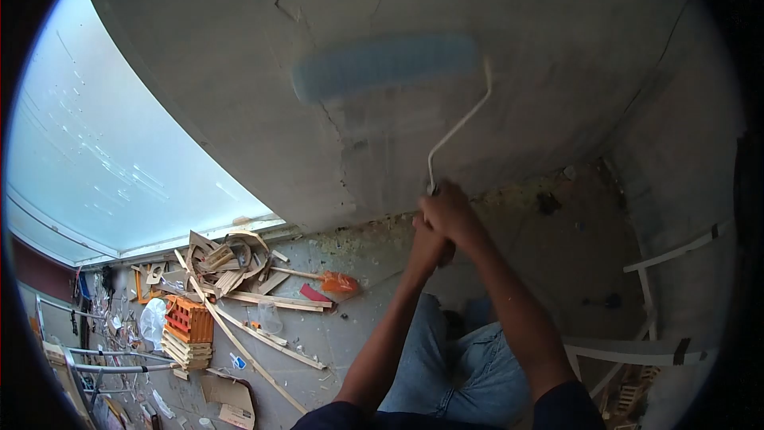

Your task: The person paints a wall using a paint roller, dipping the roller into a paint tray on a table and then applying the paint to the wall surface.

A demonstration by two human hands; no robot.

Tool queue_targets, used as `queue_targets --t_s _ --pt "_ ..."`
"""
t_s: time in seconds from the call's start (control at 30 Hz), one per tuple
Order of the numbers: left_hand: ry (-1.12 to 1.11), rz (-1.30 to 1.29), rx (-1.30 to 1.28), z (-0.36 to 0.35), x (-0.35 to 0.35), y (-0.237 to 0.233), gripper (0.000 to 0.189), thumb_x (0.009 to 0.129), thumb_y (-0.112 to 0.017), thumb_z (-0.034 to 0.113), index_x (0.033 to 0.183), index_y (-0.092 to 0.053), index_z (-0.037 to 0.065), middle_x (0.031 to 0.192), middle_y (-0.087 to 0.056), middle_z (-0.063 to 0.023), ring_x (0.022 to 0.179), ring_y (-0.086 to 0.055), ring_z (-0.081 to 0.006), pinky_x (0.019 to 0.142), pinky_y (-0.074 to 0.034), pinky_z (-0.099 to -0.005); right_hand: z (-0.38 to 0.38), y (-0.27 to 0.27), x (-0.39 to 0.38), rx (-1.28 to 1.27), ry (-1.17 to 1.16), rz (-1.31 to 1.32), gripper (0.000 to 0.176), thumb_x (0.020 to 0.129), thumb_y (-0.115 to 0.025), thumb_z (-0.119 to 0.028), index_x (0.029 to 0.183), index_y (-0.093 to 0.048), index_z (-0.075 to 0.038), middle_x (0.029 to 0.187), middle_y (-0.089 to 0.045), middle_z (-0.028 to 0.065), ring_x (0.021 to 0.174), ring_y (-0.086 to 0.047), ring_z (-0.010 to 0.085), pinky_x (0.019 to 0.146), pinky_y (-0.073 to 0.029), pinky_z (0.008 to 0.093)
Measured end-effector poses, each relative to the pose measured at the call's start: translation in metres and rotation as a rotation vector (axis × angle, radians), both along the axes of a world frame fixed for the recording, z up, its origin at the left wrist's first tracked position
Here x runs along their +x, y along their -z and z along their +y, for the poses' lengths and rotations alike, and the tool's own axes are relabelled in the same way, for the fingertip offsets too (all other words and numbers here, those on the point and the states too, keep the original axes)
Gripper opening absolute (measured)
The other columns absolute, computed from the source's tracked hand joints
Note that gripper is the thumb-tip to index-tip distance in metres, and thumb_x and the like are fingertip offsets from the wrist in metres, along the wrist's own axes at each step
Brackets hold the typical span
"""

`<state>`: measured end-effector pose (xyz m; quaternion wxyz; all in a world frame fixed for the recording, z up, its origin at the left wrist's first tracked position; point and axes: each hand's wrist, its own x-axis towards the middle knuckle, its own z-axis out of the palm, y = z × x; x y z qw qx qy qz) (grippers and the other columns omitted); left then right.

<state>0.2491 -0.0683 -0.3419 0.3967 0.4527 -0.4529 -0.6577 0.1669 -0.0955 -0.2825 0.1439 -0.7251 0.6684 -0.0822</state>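
Both bare forearms reach away from the near edge and converge at the centre. The right hand [452, 213] is clenched farther out. The left hand [427, 248] is fisted just nearer, touching it.

Roller [386, 66]: one. Hands: two, left hand [428, 248] and right hand [450, 211]. Window [119, 151]: one. Orange crate [189, 318]: one. Orange-headed tool [338, 282]: one. Wood strips [274, 300] on floor: many, too tangled to count.

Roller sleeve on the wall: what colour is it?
The roller sleeve is pale blue, seen in the head view.
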Motion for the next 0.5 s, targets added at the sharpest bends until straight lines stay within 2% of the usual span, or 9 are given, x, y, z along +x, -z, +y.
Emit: queue_targets --t_s 0.03,0.1,0.2,0.23,0.3,0.33,0.4,0.47,0.5 --pt "0.089 0.007 0.035 -0.008 -0.001 -0.007 0.038 0.078 -0.058 0.032 0.089 -0.05 -0.005 0.068 -0.056 -0.0114 0.059 -0.057 -0.0158 0.047 -0.044 -0.029 -0.005 -0.015 -0.002 -0.026 0.044 -0.065 0.028 0.069 -0.052 -0.024 0.076 -0.061 0.002 0.091 -0.059 0.0249 0.086 -0.058 0.0385 0.074 -0.048 0.0427" --pt "0.262 0.03 0.102 -0.017 -0.001 -0.016 0.04 0.079 -0.057 0.033 0.09 -0.05 -0.005 0.069 -0.057 -0.0121 0.06 -0.058 -0.0168 0.048 -0.045 -0.0294 -0.004 -0.004 -0.007 0.01 0.126 -0.082 0.03 0.071 -0.051 -0.025 0.079 -0.061 0.002 0.092 -0.059 0.0245 0.089 -0.058 0.0373 0.076 -0.047 0.0431" --pt "0.056 0.121 0.225 0.019 -0.027 0.062 0.035 0.08 -0.056 0.032 0.081 -0.047 -0.002 0.057 -0.052 -0.0092 0.045 -0.051 -0.0157 0.039 -0.038 -0.0292 0.009 0.062 -0.017 0.181 0.346 -0.103 0.032 0.071 -0.049 -0.025 0.081 -0.061 0.003 0.091 -0.06 0.0242 0.089 -0.059 0.0355 0.078 -0.046 0.043" --pt "0.122 0.165 0.307 0.031 -0.022 0.074 0.034 0.079 -0.056 0.031 0.08 -0.045 -0.001 0.056 -0.051 -0.0087 0.044 -0.05 -0.0155 0.038 -0.037 -0.0292 0.023 0.075 -0.013 0.252 0.483 -0.227 0.032 0.071 -0.048 -0.024 0.079 -0.061 0.004 0.088 -0.061 0.0238 0.086 -0.06 0.0354 0.078 -0.046 0.0429" --pt "0.261 0.248 0.476 0.047 -0.009 0.082 0.032 0.079 -0.056 0.029 0.077 -0.043 -0.001 0.055 -0.049 -0.0076 0.041 -0.047 -0.015 0.036 -0.035 -0.0292 0.041 0.085 -0.006 0.389 0.574 -0.376 0.031 0.07 -0.049 -0.023 0.076 -0.062 0.003 0.081 -0.061 0.0229 0.08 -0.061 0.0354 0.075 -0.047 0.0421" --pt "0.252 0.229 0.494 0.048 -0.006 0.079 0.032 0.078 -0.056 0.028 0.077 -0.043 -0.001 0.057 -0.05 -0.0078 0.042 -0.048 -0.0153 0.037 -0.036 -0.0294 0.044 0.087 -0.006 0.455 0.617 -0.451 0.03 0.069 -0.049 -0.023 0.075 -0.063 0.003 0.077 -0.062 0.0225 0.077 -0.061 0.0354 0.074 -0.047 0.0417" --pt "0.221 0.202 0.538 0.053 -0.003 0.07 0.033 0.077 -0.057 0.027 0.078 -0.043 -0.002 0.061 -0.051 -0.0083 0.045 -0.049 -0.0158 0.038 -0.037 -0.0299 0.045 0.08 -0.009 0.395 0.504 -0.534 0.029 0.068 -0.049 -0.023 0.07 -0.062 0.003 0.07 -0.061 0.0217 0.072 -0.062 0.0349 0.071 -0.047 0.041" --pt "0.025 0.091 0.26 0.056 -0.011 0.064 0.034 0.075 -0.059 0.028 0.078 -0.043 -0.002 0.064 -0.052 -0.009 0.046 -0.05 -0.0158 0.039 -0.037 -0.0301 0.05 0.072 -0.008 0.323 0.366 -0.533 0.028 0.068 -0.049 -0.022 0.067 -0.061 0.004 0.066 -0.06 0.0217 0.069 -0.062 0.0347 0.068 -0.048 0.0404" --pt "-0.073 0.036 0.114 0.05 -0.016 0.059 0.035 0.074 -0.06 0.028 0.078 -0.043 -0.002 0.065 -0.052 -0.0094 0.047 -0.05 -0.0158 0.039 -0.038 -0.0302 0.049 0.045 -0.005 0.265 0.282 -0.488 0.028 0.068 -0.049 -0.022 0.066 -0.06 0.004 0.065 -0.06 0.022 0.068 -0.062 0.0347 0.067 -0.048 0.0401"
